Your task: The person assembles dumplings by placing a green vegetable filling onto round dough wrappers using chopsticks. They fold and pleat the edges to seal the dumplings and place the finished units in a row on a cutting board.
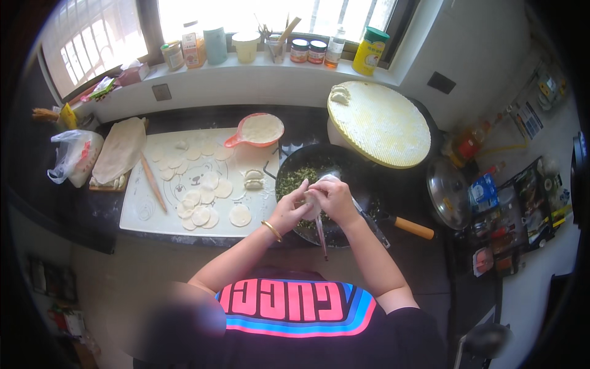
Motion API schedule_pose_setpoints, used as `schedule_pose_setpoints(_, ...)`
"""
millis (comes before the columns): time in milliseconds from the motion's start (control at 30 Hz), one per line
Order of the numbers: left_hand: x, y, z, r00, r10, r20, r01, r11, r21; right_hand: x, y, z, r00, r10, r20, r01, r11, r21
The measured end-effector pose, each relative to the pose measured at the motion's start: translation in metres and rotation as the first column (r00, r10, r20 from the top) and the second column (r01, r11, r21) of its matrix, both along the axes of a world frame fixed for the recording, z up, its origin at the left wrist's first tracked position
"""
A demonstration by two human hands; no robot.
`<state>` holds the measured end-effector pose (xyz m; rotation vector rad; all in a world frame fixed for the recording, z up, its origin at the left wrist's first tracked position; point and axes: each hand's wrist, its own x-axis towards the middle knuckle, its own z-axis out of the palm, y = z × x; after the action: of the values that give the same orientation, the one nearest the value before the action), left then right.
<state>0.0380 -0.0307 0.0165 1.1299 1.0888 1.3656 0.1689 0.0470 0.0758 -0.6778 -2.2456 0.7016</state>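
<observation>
Above the black wok [362,161], my left hand [290,211] and my right hand [338,200] meet. Between their closed fingers is a pale dumpling [313,202], mostly hidden by them. Chopped green filling [297,178] lies in the wok below. Chopsticks [321,237] hang over the wok's near rim beneath my hands, and a metal spatula [373,229] leans to their right. Left of the wok, a few shaped dumplings [253,179] sit on the white mat [138,203]. Many round wrappers [201,215] are spread there, with a single wrapper [240,215] nearest my left wrist.
A red strainer-like bowl [276,136] of flour stands at the mat's far edge. A rolling pin [153,184] lies leftward. The round yellow tray [381,132] bears dumplings at its far left. The wok's wooden handle [413,228] points right, near a glass lid [447,192]. Jars line the sill [264,72].
</observation>
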Motion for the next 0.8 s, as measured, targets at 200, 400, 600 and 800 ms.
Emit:
schedule_pose_setpoints(200,0.005,0.000,0.002,1.000,0.025,0.003,-0.025,1.000,0.014,-0.007,-0.001,-0.008,0.997,0.074,0.011,-0.074,0.972,0.225)
schedule_pose_setpoints(400,0.001,-0.001,0.003,0.998,0.067,-0.008,-0.066,0.998,0.019,0.003,-0.003,-0.011,0.996,-0.048,-0.075,0.033,0.983,-0.181)
schedule_pose_setpoints(600,0.005,0.001,-0.001,0.999,0.023,0.029,-0.024,0.999,0.031,-0.003,-0.008,-0.019,0.994,-0.017,-0.107,0.029,0.993,0.110)
schedule_pose_setpoints(800,-0.002,-0.002,0.003,0.997,0.030,0.065,-0.026,0.998,-0.054,0.004,-0.006,-0.015,0.994,-0.071,-0.080,0.063,0.992,-0.107)
